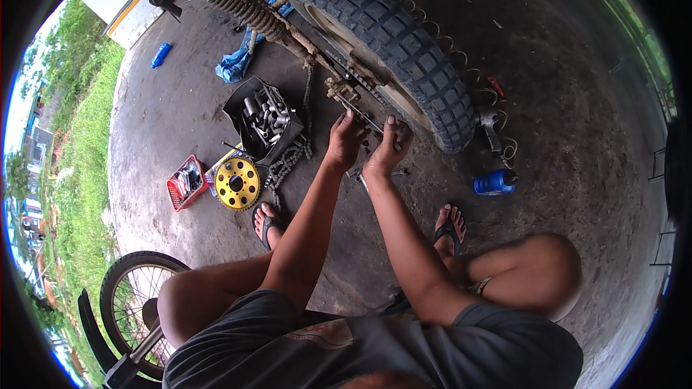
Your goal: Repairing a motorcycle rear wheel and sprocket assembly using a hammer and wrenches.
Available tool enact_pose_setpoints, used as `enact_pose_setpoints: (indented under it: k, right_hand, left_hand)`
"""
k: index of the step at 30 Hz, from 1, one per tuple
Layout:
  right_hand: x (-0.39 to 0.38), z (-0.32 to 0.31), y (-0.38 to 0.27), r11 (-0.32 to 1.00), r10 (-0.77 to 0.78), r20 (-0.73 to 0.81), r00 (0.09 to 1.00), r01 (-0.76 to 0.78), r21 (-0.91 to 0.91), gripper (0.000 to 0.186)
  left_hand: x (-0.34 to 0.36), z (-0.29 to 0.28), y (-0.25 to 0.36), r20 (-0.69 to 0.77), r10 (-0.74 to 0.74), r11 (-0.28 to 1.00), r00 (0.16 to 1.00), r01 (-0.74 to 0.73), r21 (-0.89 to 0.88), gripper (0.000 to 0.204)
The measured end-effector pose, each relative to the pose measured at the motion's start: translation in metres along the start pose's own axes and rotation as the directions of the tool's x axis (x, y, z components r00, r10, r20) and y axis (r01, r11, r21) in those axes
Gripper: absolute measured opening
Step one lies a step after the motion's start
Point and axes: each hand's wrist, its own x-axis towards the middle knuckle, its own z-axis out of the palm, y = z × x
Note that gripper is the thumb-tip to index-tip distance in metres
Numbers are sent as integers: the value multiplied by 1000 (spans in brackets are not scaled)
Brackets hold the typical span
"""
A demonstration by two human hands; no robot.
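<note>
Both my hands are raised in front of the motorcycle's rear wheel (404, 43), beside the end of its rusty swingarm (321, 57). A slim metal bar (366, 119), perhaps a wrench, runs between them; its exact kind is too small to tell. My left hand (346, 139) pinches its upper end, the thumb on top. My right hand (389, 150) is closed around the lower end, with the thumb pointing up. Just beyond my left fingertips is a dirty metal fitting (342, 91) at the axle end. A loose chain (288, 166) hangs and lies to the left.
An open black toolbox (294, 133) full of sockets stands left, near a yellow sprocket (237, 183) and a red basket (186, 186). Wrenches (360, 176) lie below my hands. A blue bottle (495, 182), a coiled hose (468, 70) and an air gun (491, 130) are right.
</note>
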Motion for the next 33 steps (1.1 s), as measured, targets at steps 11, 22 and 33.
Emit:
enact_pose_setpoints:
  k: [11,22,33]
  right_hand:
    - [15,-21,-7,949,-220,129,967,242,-201,69]
    - [13,12,-33,941,249,49,967,-254,225,76]
    - [45,15,-30,900,431,-153,889,-411,143,50]
  left_hand:
    - [10,3,-12,21,205,960,978,-205,190,46]
    - [16,2,-22,-46,259,947,965,-244,208,45]
    - [19,15,-26,-239,355,873,904,-230,429,50]
